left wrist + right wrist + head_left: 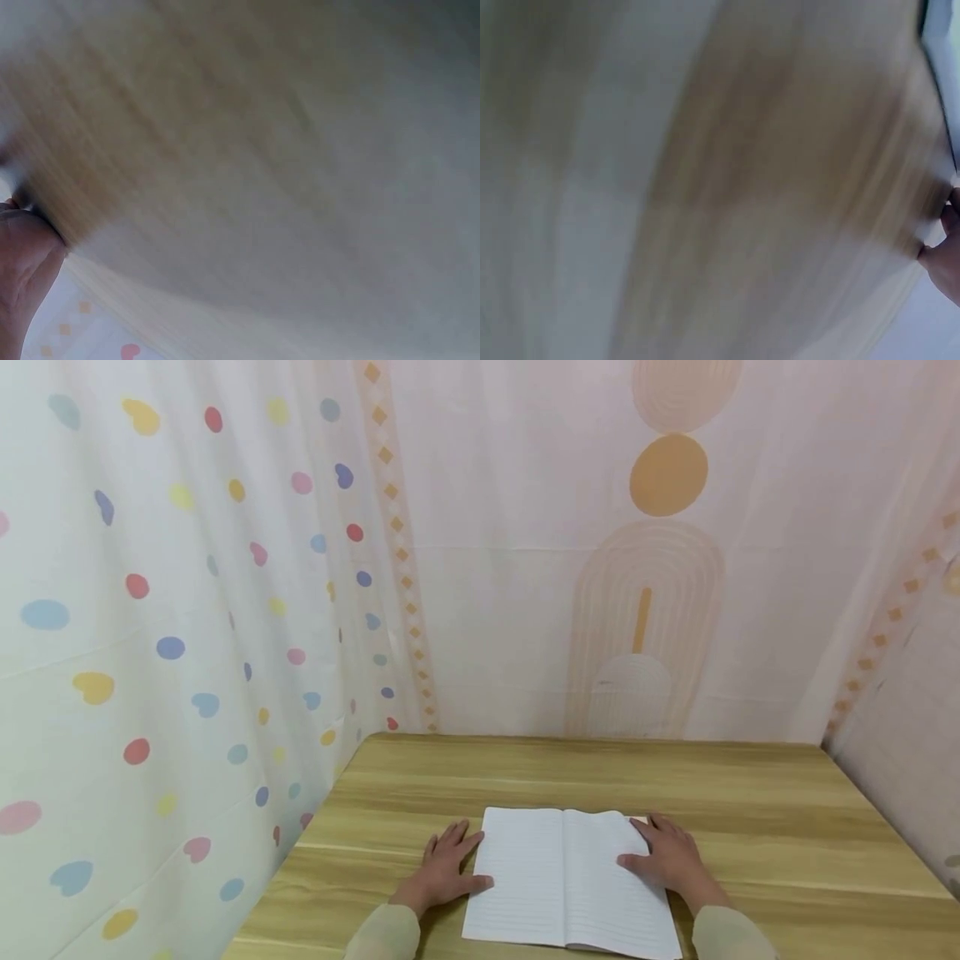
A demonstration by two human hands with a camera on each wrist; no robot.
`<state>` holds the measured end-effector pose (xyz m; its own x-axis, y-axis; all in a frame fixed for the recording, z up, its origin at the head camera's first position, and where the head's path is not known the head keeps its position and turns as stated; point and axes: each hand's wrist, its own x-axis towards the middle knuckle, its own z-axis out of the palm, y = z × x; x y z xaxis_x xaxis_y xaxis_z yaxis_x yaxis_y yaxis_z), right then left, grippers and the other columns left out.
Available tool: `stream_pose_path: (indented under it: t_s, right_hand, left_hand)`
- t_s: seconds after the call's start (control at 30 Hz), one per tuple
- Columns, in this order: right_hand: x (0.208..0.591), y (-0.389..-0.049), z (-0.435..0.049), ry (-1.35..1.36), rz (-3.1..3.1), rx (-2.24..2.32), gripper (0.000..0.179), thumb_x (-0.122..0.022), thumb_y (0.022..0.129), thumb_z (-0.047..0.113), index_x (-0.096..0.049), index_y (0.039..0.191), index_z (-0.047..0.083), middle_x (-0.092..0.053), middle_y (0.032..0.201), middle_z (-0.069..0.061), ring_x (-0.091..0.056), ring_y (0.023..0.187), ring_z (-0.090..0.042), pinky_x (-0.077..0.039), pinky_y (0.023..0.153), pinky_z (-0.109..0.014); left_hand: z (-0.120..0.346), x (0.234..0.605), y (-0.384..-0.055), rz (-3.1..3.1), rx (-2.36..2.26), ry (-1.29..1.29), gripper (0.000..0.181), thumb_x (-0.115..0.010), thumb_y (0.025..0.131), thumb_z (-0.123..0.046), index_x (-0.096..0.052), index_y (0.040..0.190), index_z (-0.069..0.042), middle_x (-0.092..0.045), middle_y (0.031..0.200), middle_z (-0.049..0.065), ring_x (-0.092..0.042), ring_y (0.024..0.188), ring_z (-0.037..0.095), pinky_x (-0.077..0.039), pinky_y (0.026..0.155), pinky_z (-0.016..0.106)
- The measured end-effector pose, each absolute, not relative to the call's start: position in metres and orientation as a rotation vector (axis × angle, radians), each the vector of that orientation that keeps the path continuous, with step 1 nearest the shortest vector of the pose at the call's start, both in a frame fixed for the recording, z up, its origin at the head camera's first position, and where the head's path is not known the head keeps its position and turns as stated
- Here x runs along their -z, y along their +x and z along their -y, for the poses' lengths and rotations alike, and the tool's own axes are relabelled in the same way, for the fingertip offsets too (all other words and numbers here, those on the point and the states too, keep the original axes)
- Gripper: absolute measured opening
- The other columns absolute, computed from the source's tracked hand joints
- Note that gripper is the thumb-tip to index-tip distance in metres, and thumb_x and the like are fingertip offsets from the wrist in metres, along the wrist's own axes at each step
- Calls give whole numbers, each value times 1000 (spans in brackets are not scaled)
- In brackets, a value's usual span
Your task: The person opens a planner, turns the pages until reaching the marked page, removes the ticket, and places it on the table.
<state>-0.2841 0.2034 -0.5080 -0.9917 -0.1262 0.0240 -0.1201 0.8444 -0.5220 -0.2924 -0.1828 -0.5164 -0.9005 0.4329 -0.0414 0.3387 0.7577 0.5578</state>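
Observation:
An open notebook (pixel 523 878) with lined white pages lies flat in front of me in the head view, its fold running down the middle. My left hand (pixel 447 867) rests at its left edge, thumb over the page margin and the other fingers spread towards the table. At the right edge, my right hand (pixel 667 857) lies with its thumb on the right page and its fingers near the top right corner. That right page bulges slightly at the top. Both wrist views are mostly blurred tabletop; part of the left hand (pixel 28 262) and right hand (pixel 946 264) shows at the outer sides.
The notebook lies near the front of a wood-grain table (pixel 600 772). A curtain with coloured dots (pixel 172 568) hangs along the left, and a pale patterned curtain (pixel 510 610) closes off the back. Another pale cloth (pixel 911 735) borders the right side.

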Motion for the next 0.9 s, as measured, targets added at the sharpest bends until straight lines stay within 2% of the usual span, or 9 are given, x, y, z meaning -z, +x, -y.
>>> stream_pose_path:
  t_s: [0.17, 0.3, 0.47, 0.63, 0.73, 0.9]
  right_hand:
    - [509, -285, -201, -134, -2993, 953, 70, -77, 85, 37, -55, 137, -3, -33, 146, -41, -28, 133, -61, -18, 107, -70]
    - [507, -287, -198, -103, -3014, 998, 56, -77, 86, 26, -61, 130, -3, -36, 143, -41, -31, 132, -61, -20, 106, -70]
    - [506, -287, -196, -73, -3063, 1088, 40, -74, 87, 16, -66, 120, -4, -51, 134, -36, -42, 126, -57, -31, 103, -67]
    - [502, -288, -195, -13, -3007, 1253, 33, -70, 90, 17, -66, 115, -6, -61, 123, -29, -55, 114, -47, -43, 95, -61]
    - [495, -287, -194, 33, -2940, 1343, 34, -66, 94, 20, -64, 115, -7, -59, 124, -32, -55, 114, -48, -44, 95, -60]
    - [485, -287, -193, 101, -2871, 1398, 43, -57, 100, 28, -60, 124, -7, -53, 132, -34, -50, 120, -50, -42, 98, -61]
  left_hand:
    - [182, 513, -291, -2780, -838, 619, 80, -69, 89, -49, -41, 150, -5, -19, 159, 27, -11, 147, 47, -2, 114, 65]
    - [182, 512, -289, -2787, -838, 616, 80, -70, 89, -48, -41, 150, -4, -20, 159, 28, -12, 146, 48, -2, 113, 66]
    - [182, 513, -289, -2795, -835, 618, 80, -70, 89, -48, -41, 150, -3, -20, 159, 28, -13, 146, 48, -3, 113, 66]
    - [182, 514, -290, -2796, -832, 610, 81, -69, 89, -49, -41, 150, -4, -20, 159, 28, -12, 147, 47, -2, 114, 65]
    - [182, 514, -290, -2795, -825, 605, 81, -69, 89, -50, -40, 151, -5, -19, 160, 27, -12, 147, 47, -2, 114, 65]
    - [182, 513, -289, -2798, -838, 617, 81, -70, 89, -48, -41, 150, -4, -20, 159, 28, -12, 147, 47, -2, 114, 66]
